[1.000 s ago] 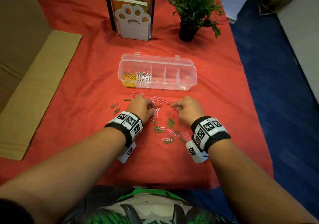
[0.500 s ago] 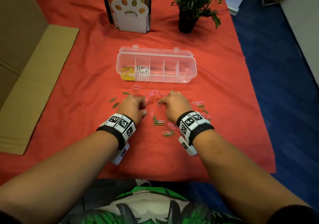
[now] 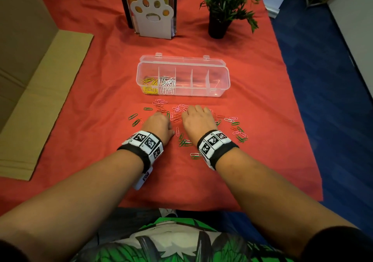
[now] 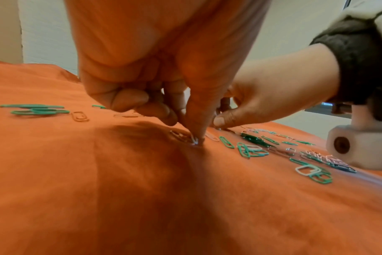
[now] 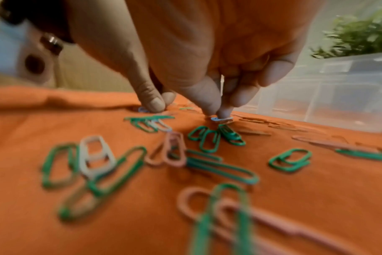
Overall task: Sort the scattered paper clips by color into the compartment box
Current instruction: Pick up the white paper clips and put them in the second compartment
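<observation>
Red cloth (image 3: 101,92) under both hands shows no readable writing.

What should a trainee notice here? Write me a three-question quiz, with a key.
1. True or false: green clips already lie in the box.
2. Which colour fills the box's leftmost compartment? A yellow, B pink, C green.
3. What do the left hand and the right hand each pinch off the cloth?
Key: 1 false; 2 A; 3 a clip.
</observation>
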Available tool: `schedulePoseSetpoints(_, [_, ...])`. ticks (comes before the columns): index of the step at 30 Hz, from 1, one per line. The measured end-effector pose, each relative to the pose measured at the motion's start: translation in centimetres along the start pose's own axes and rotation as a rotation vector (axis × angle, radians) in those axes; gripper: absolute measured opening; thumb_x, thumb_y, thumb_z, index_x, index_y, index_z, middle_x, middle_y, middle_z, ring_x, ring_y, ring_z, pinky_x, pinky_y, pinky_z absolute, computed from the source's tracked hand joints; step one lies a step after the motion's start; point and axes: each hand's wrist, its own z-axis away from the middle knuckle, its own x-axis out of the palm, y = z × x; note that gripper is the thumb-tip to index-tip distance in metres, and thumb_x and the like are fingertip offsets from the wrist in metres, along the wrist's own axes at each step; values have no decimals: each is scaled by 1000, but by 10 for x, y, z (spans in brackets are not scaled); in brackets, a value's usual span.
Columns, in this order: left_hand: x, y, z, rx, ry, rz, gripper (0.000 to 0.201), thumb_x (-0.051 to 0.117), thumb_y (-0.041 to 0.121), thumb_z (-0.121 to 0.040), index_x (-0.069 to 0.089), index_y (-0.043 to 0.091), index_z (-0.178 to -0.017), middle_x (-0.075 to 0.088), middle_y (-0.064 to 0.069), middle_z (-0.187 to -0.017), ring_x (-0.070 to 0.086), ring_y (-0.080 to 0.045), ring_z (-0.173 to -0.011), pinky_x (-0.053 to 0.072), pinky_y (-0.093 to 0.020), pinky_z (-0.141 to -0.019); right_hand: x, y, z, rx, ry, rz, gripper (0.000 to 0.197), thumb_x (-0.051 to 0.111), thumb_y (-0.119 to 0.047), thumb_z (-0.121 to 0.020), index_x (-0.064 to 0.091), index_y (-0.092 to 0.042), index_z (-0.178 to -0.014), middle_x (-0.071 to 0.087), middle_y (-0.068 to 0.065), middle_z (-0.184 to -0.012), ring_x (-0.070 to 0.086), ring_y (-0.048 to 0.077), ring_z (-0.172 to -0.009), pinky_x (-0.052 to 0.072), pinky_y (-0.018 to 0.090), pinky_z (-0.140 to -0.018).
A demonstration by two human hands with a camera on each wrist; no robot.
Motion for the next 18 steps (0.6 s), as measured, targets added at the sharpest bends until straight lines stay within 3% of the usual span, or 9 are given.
schedulePoseSetpoints(3, [-1, 1, 2, 16, 48, 161, 7, 63, 18, -81, 59, 13, -82, 59, -11, -95, 55, -28, -88, 38, -29, -75, 1, 20, 3, 71, -63, -205, 32, 44, -5, -82, 60, -16, -108, 56, 9, -110, 49, 31, -109, 40, 39, -89])
schedulePoseSetpoints(5, [1, 2, 3, 19, 82, 310, 4, 56, 9, -84, 55, 12, -83, 60, -7, -83, 52, -23, -75, 36, -28, -69, 3, 35, 7, 146, -85, -349, 34, 49, -4, -80, 65, -22, -104, 55, 8, -104, 48, 30, -107, 41, 37, -89])
schedulePoseSetpoints(8, [4, 10, 2, -102, 13, 740, 30, 33, -6, -88, 48, 17, -76, 51, -2, -69, 48, -14, -59, 41, -24, -60, 10, 49, 18, 160, -130, -432, 39, 53, -3, -79, 71, -30, -100, 55, 5, -97, 49, 29, -100, 43, 37, -88])
schedulePoseSetpoints(10, [6, 15, 0, -193, -48, 897, 40, 25, -9, -89, 49, 19, -72, 47, -2, -68, 47, -12, -53, 42, -23, -56, 12, 54, 28, 145, -196, -403, 37, 56, -5, -79, 72, -29, -101, 57, 5, -100, 49, 29, -101, 42, 38, -91])
schedulePoseSetpoints(13, [5, 22, -4, -143, -61, 737, 31, 38, -3, -88, 60, 18, -78, 56, -2, -68, 49, -11, -48, 41, -19, -51, 14, 60, 40, 140, -237, -416, 32, 55, -5, -79, 74, -25, -97, 60, 6, -99, 53, 29, -105, 45, 37, -89])
schedulePoseSetpoints(15, [5, 26, -7, -38, -8, 495, 23, 48, 5, -86, 69, 14, -92, 65, -6, -84, 56, -20, -68, 42, -21, -64, 12, 70, 46, 225, -143, -411, 32, 52, -7, -82, 72, -24, -99, 61, 8, -100, 55, 31, -105, 47, 39, -88])
schedulePoseSetpoints(18, [10, 31, -13, 117, 47, 228, 23, 58, 14, -84, 71, 15, -103, 57, -14, -97, 56, -28, -94, 36, -26, -76, 8, 94, 47, 423, 10, -313, 26, 50, -16, -87, 68, -21, -105, 60, 12, -105, 53, 35, -108, 47, 40, -87])
